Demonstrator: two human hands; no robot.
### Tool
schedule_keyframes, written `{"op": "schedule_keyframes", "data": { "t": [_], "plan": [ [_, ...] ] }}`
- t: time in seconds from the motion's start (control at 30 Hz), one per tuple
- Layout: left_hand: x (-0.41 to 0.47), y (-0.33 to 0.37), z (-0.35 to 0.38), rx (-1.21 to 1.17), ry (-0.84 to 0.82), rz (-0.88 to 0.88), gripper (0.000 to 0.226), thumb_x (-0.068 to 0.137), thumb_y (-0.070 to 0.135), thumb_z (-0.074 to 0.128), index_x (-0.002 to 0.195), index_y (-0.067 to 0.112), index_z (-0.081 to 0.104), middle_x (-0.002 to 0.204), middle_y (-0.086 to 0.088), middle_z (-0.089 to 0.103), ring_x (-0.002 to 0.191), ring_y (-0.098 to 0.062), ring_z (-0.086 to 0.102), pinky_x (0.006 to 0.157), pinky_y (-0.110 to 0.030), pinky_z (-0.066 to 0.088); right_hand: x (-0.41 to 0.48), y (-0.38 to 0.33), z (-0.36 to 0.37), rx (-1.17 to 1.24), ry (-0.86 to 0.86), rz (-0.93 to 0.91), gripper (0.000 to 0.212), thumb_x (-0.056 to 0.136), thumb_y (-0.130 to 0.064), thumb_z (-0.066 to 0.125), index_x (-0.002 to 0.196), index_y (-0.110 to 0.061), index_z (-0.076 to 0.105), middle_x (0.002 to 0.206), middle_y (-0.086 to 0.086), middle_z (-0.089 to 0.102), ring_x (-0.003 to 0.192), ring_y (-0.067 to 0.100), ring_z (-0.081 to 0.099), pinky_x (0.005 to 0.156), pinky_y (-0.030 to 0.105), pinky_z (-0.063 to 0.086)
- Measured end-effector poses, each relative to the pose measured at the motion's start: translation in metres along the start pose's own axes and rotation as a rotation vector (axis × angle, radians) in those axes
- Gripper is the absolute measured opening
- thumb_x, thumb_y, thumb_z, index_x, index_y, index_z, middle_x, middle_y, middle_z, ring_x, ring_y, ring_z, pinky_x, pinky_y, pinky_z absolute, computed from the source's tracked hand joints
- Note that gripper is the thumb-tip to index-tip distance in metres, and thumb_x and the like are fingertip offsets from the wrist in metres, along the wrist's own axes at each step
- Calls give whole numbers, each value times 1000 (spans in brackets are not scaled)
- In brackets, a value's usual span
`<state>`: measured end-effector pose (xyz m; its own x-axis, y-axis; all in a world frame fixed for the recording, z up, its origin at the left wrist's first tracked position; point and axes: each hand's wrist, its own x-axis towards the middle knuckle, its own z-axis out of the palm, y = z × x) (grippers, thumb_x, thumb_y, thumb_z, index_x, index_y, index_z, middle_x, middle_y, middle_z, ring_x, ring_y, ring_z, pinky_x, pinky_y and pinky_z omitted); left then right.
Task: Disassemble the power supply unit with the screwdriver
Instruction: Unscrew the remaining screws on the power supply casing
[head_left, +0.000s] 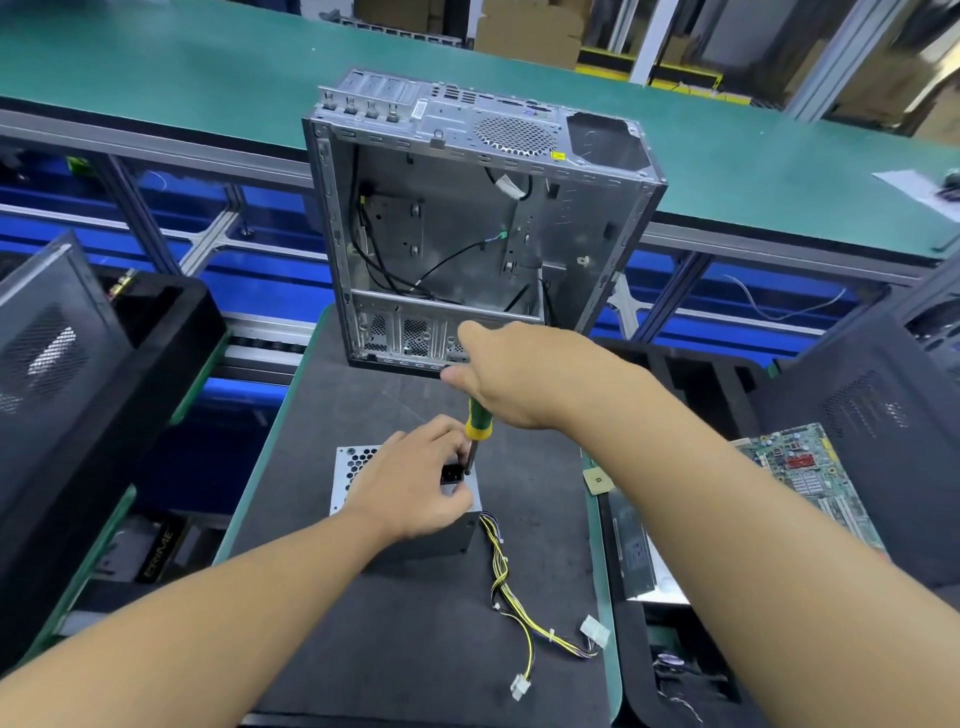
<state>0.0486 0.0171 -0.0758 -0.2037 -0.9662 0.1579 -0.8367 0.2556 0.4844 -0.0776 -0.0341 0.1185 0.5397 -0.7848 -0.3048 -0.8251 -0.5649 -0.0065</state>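
Note:
A grey metal power supply unit (358, 470) with a honeycomb grille stands on the dark work mat (415, 623). Its yellow and black cable bundle (506, 577) trails to the right, ending in white plugs. My left hand (415, 488) lies on top of the unit and grips its right end, beside the black power socket. My right hand (498, 374) holds a screwdriver (474, 431) with a green and yellow handle. The tool points straight down, its tip touching the unit's top right corner next to my left fingers.
An empty silver computer case (467, 223) stands open just behind the unit. A green conveyor belt (182, 67) runs across the back. Black trays with computer cases (62, 364) flank the mat on the left and right. A green motherboard (810, 478) lies at the right.

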Motion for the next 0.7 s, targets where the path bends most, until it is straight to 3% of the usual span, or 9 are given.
{"op": "schedule_keyframes", "data": {
  "t": [0.1, 0.17, 0.23, 0.33, 0.43, 0.53, 0.63, 0.7],
  "plan": [
    [1, -1, 0, 24, -2, 1, 24, 72, 44, 43, 87, 29, 54, 99, 22, 41, 74, -10, 50, 69, -26, 26, -4, 3, -6, 156, -148, -124, 6, 98, -27, 46, 103, -24, 45, 97, 1, 45, 81, 27, 55, 69, 40, 44],
    [1, -1, -1, 28, -8, -10, 25, 72, 45, 42, 87, 30, 55, 101, 23, 42, 76, -10, 51, 69, -25, 26, -6, 3, -8, 213, -207, -122, 12, 92, -20, 49, 99, -30, 48, 103, -2, 40, 79, 25, 57, 74, 39, 48],
    [0, 0, -1, -6, -24, -20, 23, 71, 45, 42, 85, 31, 54, 100, 27, 40, 80, -7, 56, 72, -24, 29, -5, 3, -5, 208, -173, -72, 12, 93, -29, 49, 105, -28, 46, 105, 0, 43, 79, 25, 57, 76, 41, 48],
    [-1, 1, -2, -44, -38, -31, 14, 72, 42, 46, 82, 34, 49, 106, 27, 45, 86, -1, 59, 75, -24, 31, -2, 4, 1, 72, -14, 44, 41, 97, -60, 33, 102, -20, 38, 85, 0, 51, 72, 23, 53, 62, 38, 40],
    [-1, 1, -2, -41, -51, -38, 13, 72, 40, 47, 83, 33, 50, 107, 27, 44, 87, 1, 58, 77, -23, 32, -1, 6, 5, 19, 73, 9, 34, 103, -49, 30, 95, -16, 35, 77, 2, 50, 67, 23, 50, 57, 37, 35],
    [0, 1, -3, -19, -52, -24, 13, 71, 41, 44, 82, 34, 47, 97, 29, 34, 76, -3, 48, 74, -24, 29, -4, 6, 1, 204, -42, -80, 13, 102, -29, 41, 109, -18, 39, 99, 4, 48, 75, 24, 52, 67, 39, 41],
    [0, 0, -1, -7, -39, -12, 12, 73, 39, 45, 83, 34, 45, 98, 29, 32, 73, -4, 39, 72, -25, 26, -9, 5, -5, 235, -128, -81, 24, 93, -20, 48, 116, -19, 40, 111, 3, 42, 71, 16, 44, 67, 37, 37],
    [0, 0, 0, 7, -38, -8, 17, 73, 41, 43, 87, 33, 49, 101, 30, 33, 76, -5, 42, 74, -25, 27, -10, 2, -3, 198, -112, -49, 25, 93, -28, 49, 113, -16, 39, 112, 4, 45, 80, 20, 48, 73, 39, 42]
  ]
}}
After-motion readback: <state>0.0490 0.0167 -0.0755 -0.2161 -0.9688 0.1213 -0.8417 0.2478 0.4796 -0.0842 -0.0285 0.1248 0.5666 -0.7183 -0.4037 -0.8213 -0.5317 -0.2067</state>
